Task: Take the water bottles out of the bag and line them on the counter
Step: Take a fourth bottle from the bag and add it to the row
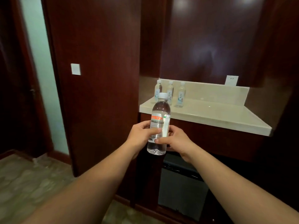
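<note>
Clear, glossy plastic water bottle with a white cap and paper-like orange label catching the light, glossy dark red-brown lacquered wood panelling throwing back reflections, and the smooth cream stone-look counter showing a soft sheen.

**Held bottle, three on counter: head view**

Centre of frame: one clear water bottle, upright, white cap, orange-and-white label, gripped by both hands. Left hand wraps the label from the left; right hand holds the lower body from the right, thumb across the front. Both forearms run in from the bottom edge.

Right of centre: pale stone counter with a low backsplash. At its left rear, three water bottles stand upright in a row, near one another.

Upper right: white wall socket. Left of centre: white wall switch on a dark wood panel. Lower centre: dark cabinet door beneath the counter.
</note>
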Demonstrator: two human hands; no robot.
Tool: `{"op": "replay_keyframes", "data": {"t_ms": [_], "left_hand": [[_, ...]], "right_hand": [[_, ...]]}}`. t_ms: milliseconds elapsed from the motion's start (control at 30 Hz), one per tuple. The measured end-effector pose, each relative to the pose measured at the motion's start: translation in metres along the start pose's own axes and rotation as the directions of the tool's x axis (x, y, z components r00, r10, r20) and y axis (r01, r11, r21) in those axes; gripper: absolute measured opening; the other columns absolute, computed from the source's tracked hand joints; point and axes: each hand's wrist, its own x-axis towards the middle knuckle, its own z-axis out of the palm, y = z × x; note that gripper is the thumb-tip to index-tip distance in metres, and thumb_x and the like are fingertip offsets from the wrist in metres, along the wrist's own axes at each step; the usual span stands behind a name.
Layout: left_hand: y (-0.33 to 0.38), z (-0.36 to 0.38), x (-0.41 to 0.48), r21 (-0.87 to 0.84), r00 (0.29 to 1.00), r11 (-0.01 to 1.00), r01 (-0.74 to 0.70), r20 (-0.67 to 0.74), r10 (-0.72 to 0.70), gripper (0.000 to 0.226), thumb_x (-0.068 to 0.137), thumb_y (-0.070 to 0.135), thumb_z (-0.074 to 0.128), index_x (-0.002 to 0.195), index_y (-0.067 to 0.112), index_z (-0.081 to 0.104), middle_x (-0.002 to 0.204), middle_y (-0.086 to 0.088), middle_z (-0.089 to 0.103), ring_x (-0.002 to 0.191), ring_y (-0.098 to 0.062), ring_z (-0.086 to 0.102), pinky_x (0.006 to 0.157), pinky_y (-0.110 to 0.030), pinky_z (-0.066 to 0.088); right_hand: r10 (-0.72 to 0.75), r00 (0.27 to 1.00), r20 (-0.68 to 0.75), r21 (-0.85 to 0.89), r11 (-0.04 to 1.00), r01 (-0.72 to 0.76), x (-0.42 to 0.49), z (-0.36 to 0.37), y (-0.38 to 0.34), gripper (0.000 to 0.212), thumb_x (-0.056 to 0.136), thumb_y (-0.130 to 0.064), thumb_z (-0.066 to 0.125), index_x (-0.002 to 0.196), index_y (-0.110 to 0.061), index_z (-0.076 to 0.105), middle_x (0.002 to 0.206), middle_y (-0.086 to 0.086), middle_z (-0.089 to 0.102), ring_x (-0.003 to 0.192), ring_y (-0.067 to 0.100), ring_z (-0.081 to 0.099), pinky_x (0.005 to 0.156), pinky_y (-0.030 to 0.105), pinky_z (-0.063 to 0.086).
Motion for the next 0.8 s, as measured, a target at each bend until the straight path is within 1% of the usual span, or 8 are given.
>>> {"op": "replay_keyframes", "data": {"t_ms": [67,167,333,433,500,600,700,800], "left_hand": [[-0.002,0.001,0.008,0.005,0.999,1.0,-0.015,0.042,0.015,0.025,0.079,0.002,0.07,0.099,0.018,0.071,0.101,-0.008,0.074,0.095,-0.024,0.071,0.088,-0.039,0.055],[-0.006,0.007,0.02,0.018,0.994,0.999,-0.03,0.109,0.027,0.027,0.08,0.003,0.07,0.1,0.02,0.07,0.101,-0.005,0.074,0.096,-0.022,0.071,0.088,-0.038,0.055],[-0.014,0.024,0.055,0.0,0.987,0.999,-0.05,0.153,0.049,0.027,0.08,0.001,0.07,0.097,0.021,0.071,0.102,-0.005,0.074,0.097,-0.022,0.07,0.092,-0.041,0.053],[-0.02,0.038,0.081,0.011,0.983,0.998,-0.061,0.174,0.058,0.028,0.079,0.001,0.07,0.1,0.019,0.07,0.103,-0.005,0.074,0.097,-0.021,0.07,0.093,-0.041,0.053],[-0.024,0.052,0.103,0.009,0.981,0.997,-0.077,0.178,0.074,0.028,0.079,0.0,0.07,0.099,0.02,0.07,0.102,-0.006,0.074,0.096,-0.02,0.07,0.092,-0.04,0.054],[-0.029,0.071,0.137,-0.001,0.983,0.994,-0.105,0.151,0.104,0.027,0.079,0.0,0.07,0.096,0.02,0.071,0.102,-0.006,0.074,0.096,-0.02,0.07,0.091,-0.037,0.054],[-0.03,0.082,0.171,0.025,0.984,0.994,-0.111,0.144,0.106,0.026,0.08,0.003,0.07,0.096,0.023,0.07,0.104,-0.005,0.073,0.096,-0.017,0.07,0.091,-0.034,0.053],[-0.032,0.089,0.203,0.038,0.982,0.992,-0.117,0.153,0.11,0.026,0.081,0.007,0.07,0.098,0.026,0.071,0.104,-0.003,0.073,0.097,-0.018,0.07,0.093,-0.037,0.053]], "right_hand": [[-0.009,0.999,-0.046,-0.026,1.0,0.008,0.003,-0.004,0.0,0.053,0.069,-0.003,0.078,0.114,-0.019,0.055,0.105,0.004,0.069,0.099,0.02,0.066,0.091,0.04,0.054],[0.004,0.994,-0.106,-0.036,0.999,-0.007,0.01,-0.012,0.004,0.054,0.066,-0.001,0.08,0.111,-0.018,0.054,0.105,0.006,0.068,0.099,0.022,0.066,0.092,0.044,0.054],[0.005,0.988,-0.152,-0.053,0.999,-0.013,0.034,-0.036,0.01,0.056,0.066,-0.002,0.08,0.112,-0.018,0.054,0.104,0.004,0.068,0.099,0.021,0.067,0.093,0.043,0.054],[-0.003,0.987,-0.158,-0.083,0.997,-0.01,0.052,-0.057,0.014,0.057,0.066,-0.003,0.08,0.116,-0.017,0.056,0.106,0.003,0.069,0.1,0.019,0.067,0.092,0.04,0.054],[-0.02,0.987,-0.157,-0.094,0.996,0.005,0.069,-0.074,0.018,0.058,0.067,-0.001,0.079,0.118,-0.016,0.058,0.106,0.002,0.07,0.099,0.017,0.067,0.089,0.036,0.055],[-0.05,0.989,-0.139,-0.098,0.994,0.037,0.096,-0.1,0.018,0.054,0.07,0.003,0.076,0.117,-0.017,0.06,0.104,0.002,0.071,0.096,0.016,0.068,0.079,0.025,0.055],[-0.062,0.992,-0.112,-0.106,0.993,0.05,0.126,-0.121,0.016,0.047,0.072,0.004,0.074,0.106,-0.025,0.061,0.098,-0.001,0.07,0.09,0.013,0.068,0.071,0.02,0.053],[-0.07,0.992,-0.108,-0.093,0.994,0.06,0.156,-0.136,0.017,0.05,0.072,0.006,0.074,0.113,-0.019,0.059,0.097,0.0,0.07,0.09,0.014,0.068,0.067,0.019,0.053]]}}
